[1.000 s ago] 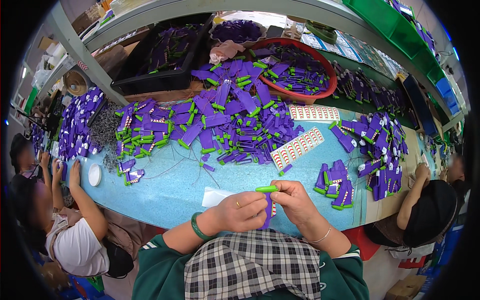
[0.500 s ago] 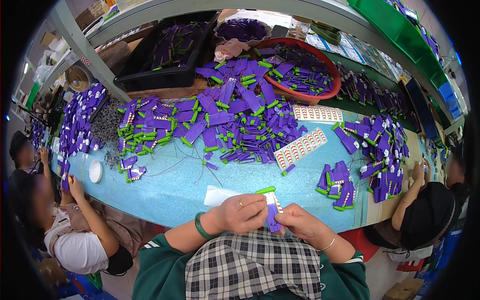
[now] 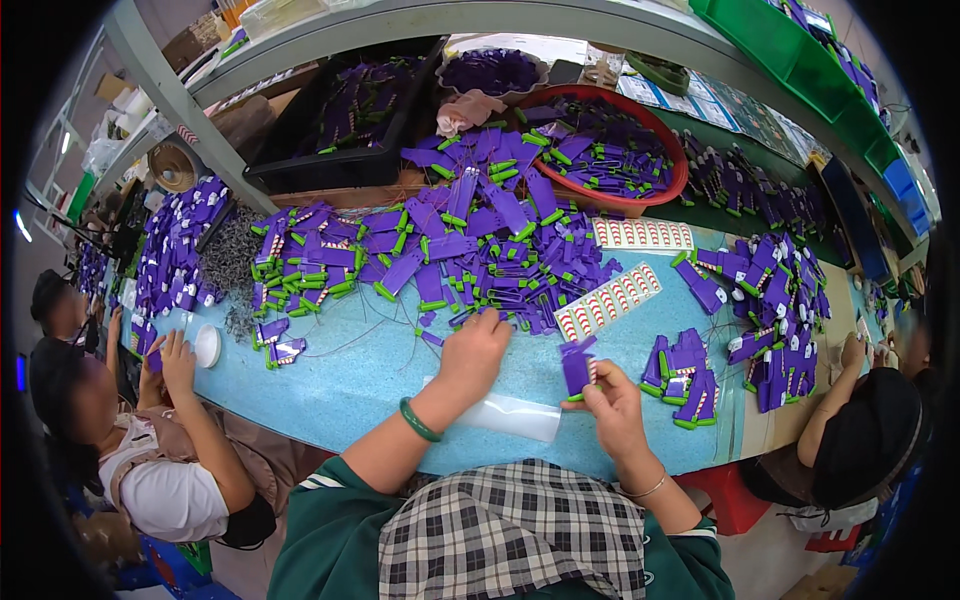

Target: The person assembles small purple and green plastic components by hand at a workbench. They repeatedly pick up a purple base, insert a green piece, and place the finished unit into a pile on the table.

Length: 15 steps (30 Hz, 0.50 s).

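Note:
My right hand is closed on a purple plastic piece with a green end and a red-and-white striped sticker along one edge. It holds the piece above the blue tabletop, just below a sheet of striped stickers. My left hand reaches to the near edge of the heap of purple and green pieces. Its fingers are curled down, and what they grip, if anything, is hidden. Under my left wrist lies a clear, whitish strip.
Another sticker sheet lies farther back. At right are a small pile of stickered pieces and a larger pile. A red basin and a black tray stand behind, under a shelf frame. People work at both sides.
My hands have moved apart. The left let go of the stickered piece and went forward to the heap; the right carried the piece forward and turned it, uncovering the clear strip.

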Motion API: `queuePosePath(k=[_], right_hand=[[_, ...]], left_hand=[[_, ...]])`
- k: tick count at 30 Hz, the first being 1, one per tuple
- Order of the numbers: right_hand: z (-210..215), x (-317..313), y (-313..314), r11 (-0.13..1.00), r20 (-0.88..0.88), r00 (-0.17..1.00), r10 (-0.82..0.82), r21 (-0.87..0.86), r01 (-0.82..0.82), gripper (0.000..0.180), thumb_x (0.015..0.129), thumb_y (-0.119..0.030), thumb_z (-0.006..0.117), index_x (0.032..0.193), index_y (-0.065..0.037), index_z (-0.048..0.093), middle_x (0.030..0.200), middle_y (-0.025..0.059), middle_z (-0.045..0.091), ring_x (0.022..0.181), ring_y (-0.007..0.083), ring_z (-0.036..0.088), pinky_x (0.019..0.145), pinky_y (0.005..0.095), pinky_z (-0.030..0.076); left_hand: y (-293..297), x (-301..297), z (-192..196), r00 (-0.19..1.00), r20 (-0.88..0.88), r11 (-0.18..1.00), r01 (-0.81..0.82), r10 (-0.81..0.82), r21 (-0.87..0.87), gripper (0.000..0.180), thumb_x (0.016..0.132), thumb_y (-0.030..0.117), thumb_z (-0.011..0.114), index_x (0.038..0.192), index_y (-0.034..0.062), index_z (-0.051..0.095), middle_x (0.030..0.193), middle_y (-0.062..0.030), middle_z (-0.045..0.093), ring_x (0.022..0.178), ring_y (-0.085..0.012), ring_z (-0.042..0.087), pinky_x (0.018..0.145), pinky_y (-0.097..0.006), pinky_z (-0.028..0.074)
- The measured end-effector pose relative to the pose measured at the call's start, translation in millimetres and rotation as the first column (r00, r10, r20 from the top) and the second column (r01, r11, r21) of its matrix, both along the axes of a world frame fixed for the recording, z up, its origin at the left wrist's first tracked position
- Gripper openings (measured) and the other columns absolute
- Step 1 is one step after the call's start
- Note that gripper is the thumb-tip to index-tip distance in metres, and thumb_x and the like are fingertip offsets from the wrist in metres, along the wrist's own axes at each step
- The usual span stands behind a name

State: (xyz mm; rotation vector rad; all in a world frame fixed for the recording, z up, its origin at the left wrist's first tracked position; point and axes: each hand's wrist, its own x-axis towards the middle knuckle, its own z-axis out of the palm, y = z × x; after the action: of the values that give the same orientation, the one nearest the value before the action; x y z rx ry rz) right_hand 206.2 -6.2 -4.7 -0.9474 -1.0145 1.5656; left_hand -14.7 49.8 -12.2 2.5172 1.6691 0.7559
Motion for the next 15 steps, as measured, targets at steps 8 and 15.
queuePosePath(k=[8, 15], right_hand=[[19, -5, 6, 0.926, 0.061, 0.964, 0.260, 0.268, -0.267, 0.028, 0.082, 0.011, 0.055, 0.109, 0.004, 0.060, 0.113, 0.0109, 0.049, 0.099, 0.0175, 0.057, 0.080, 0.0304, 0.056], [2, -13, -2, 0.956, -0.489, 0.865, 0.109, -0.186, -0.225, 0.022, 0.084, 0.003, 0.061, 0.105, 0.001, 0.062, 0.099, 0.0078, 0.061, 0.086, 0.0164, 0.062, 0.075, 0.0296, 0.053]], left_hand=[[-28, 4, 27, 0.533, 0.835, 0.644, 0.593, 0.136, -0.483, 0.009, 0.081, 0.001, 0.063, 0.087, 0.0016, 0.056, 0.086, -0.0080, 0.060, 0.080, -0.0194, 0.060, 0.065, -0.028, 0.049], [-55, 18, 33, 0.073, 0.889, 0.510, 0.797, 0.451, -0.325, 0.021, 0.088, -0.003, 0.056, 0.109, -0.0015, 0.052, 0.097, -0.0096, 0.061, 0.091, -0.0164, 0.061, 0.079, -0.029, 0.051]])
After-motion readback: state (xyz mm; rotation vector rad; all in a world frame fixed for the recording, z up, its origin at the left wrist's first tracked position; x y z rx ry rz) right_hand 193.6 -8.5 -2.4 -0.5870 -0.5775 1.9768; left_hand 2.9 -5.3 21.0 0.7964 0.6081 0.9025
